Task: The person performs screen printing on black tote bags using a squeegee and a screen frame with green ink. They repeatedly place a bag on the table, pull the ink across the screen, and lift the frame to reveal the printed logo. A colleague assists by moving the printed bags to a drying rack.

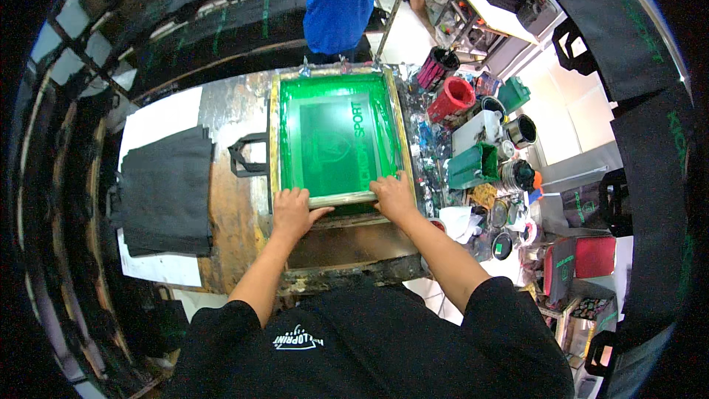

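A screen-printing frame (275, 125) lies on the worktable, its mesh (332, 114) covered in green ink with a lettered design showing through. Across its near end runs a squeegee (342, 199) with a pale, long handle. My left hand (292, 212) is closed round the left end of it, thumb on the near side. At the right end, my right hand (394, 198) grips the same squeegee, close to the frame's right side. A black bag handle (249, 157) sticks out from under the frame's left side; whatever it belongs to is hidden. Clamps (343, 66) sit at the frame's far edge.
Left on the table (233, 210), a stack of black fabric bags (166, 192) lies over white sheets (161, 114). Ink containers crowd the right side, among them a red tub (451, 100) and a green one (473, 165). A blue cloth (340, 4) hangs beyond the frame.
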`<state>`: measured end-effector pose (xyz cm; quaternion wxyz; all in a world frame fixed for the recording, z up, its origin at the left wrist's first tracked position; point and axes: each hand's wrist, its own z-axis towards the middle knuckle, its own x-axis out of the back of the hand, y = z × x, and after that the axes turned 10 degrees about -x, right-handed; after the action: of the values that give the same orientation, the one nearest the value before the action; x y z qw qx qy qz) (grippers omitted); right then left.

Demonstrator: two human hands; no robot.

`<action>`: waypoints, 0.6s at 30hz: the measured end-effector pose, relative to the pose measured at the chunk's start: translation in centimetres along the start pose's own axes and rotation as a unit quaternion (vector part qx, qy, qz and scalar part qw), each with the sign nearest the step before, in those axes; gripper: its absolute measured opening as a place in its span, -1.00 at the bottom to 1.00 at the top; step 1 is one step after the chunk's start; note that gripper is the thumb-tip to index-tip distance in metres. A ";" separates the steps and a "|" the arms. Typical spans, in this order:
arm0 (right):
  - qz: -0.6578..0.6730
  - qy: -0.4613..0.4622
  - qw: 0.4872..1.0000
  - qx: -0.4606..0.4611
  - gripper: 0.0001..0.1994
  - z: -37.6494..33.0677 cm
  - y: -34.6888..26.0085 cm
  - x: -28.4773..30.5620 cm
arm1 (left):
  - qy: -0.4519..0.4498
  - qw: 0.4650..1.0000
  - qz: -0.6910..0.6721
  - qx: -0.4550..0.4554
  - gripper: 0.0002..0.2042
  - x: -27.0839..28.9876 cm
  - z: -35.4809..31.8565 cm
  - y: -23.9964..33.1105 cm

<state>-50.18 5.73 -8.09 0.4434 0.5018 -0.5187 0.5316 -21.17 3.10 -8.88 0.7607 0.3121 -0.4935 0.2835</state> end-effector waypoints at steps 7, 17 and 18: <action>-0.023 0.013 1.000 0.001 -0.53 -2.7 -0.2 -1.6 | -0.027 0.999 0.016 -0.020 -0.40 -0.8 -2.1 0.4; 0.006 -0.026 1.000 0.013 -0.40 -2.9 -0.1 -0.5 | 0.012 0.996 -0.064 0.061 -0.08 1.0 -4.6 -0.2; 0.019 -0.027 0.999 0.020 -0.41 -3.1 0.0 -0.2 | 0.032 0.995 -0.059 0.072 0.00 1.3 -5.8 -0.8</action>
<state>-50.35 8.87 -8.13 0.4087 0.5150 -0.5290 0.5366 -16.81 7.15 -9.72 0.7669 0.3853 -0.4281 0.2832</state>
